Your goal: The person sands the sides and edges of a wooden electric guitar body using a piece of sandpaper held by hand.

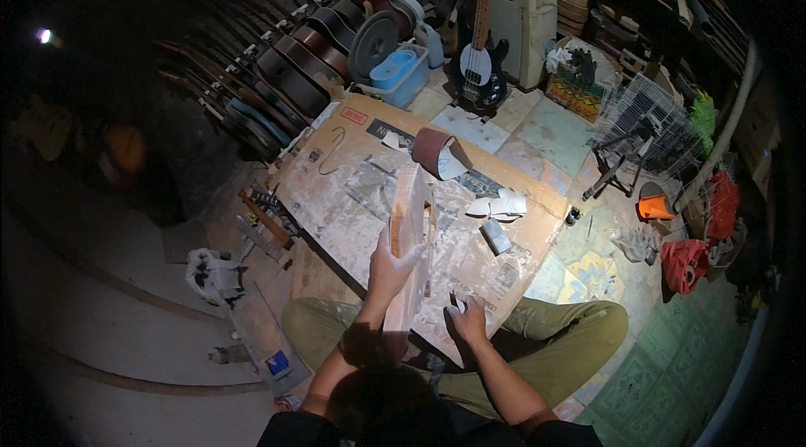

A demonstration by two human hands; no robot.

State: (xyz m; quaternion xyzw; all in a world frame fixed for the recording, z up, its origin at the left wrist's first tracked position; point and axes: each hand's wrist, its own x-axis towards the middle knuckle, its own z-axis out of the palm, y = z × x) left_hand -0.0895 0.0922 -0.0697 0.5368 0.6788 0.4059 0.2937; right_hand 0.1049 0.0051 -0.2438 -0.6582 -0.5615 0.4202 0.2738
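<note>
Here: left hand (391, 269), clasping pale, thick, curved-edged wooden piece (410, 216); right hand (468, 319), curled round small, dark object (455, 300).

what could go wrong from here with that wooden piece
The wooden piece might tip or slip, since only the left hand grips it while the right hand is off to the side. Pale dust on the cardboard could make its footing slick. The curled brown sheet lies near its far end and might get knocked.
</note>
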